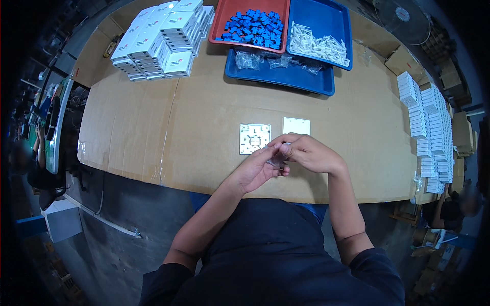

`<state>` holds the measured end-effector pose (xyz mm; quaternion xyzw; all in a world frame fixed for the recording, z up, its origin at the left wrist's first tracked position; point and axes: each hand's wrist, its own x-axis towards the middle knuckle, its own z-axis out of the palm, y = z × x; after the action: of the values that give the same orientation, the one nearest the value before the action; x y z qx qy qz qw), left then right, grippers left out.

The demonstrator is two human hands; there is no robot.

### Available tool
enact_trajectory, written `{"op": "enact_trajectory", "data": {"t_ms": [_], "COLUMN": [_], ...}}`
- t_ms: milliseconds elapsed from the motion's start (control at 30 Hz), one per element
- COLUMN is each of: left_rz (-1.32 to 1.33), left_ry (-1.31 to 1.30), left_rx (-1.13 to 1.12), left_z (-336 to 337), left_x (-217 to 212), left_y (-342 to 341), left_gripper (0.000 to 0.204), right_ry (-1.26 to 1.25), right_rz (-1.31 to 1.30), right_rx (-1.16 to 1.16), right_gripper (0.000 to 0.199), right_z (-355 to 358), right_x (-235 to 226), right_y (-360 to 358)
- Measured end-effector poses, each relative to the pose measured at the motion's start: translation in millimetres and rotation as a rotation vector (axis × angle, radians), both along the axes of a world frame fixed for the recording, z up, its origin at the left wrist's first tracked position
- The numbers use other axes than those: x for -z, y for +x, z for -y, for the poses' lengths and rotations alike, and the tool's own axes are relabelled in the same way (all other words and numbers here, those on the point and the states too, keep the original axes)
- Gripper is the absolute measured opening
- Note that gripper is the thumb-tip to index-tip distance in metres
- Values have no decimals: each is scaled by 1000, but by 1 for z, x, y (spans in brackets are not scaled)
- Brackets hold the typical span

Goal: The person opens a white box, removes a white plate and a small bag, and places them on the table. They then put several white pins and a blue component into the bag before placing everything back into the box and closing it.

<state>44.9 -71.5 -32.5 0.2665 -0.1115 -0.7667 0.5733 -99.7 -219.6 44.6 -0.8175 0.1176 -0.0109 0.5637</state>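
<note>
My left hand has its fingers curled around a small see-through piece, too hidden to name exactly. My right hand bends over this piece, thumb and fingers close together; whether they pinch it, I cannot tell. Just beyond my left hand lies a square white base; just beyond my right one, a flat white plate.

The surface is tan; a red tray carries blue pieces, a blue tray white sticks; stacked boxes are white (red marks on top), like the square base and plate.
</note>
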Motion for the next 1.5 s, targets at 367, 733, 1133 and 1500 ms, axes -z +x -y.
{"op": "enact_trajectory", "data": {"t_ms": [367,733,1133,1500], "left_rz": [-113,-250,-196,-172], "left_ry": [-7,-55,-66,-86], "left_rx": [-23,100,128,122], "left_z": [-3,-12,-10,-10], "left_x": [12,40,32,37], "left_y": [0,5,5,8], "left_gripper": [52,60,58,58], "right_ry": [188,-568,-990,409], "right_rz": [-91,164,-117,624], "right_rx": [25,733,890,944], "right_gripper": [42,22,18,19], "right_z": [14,230,311,292], "right_x": [5,-4,12,-44], "right_y": [3,54,123,108]}}
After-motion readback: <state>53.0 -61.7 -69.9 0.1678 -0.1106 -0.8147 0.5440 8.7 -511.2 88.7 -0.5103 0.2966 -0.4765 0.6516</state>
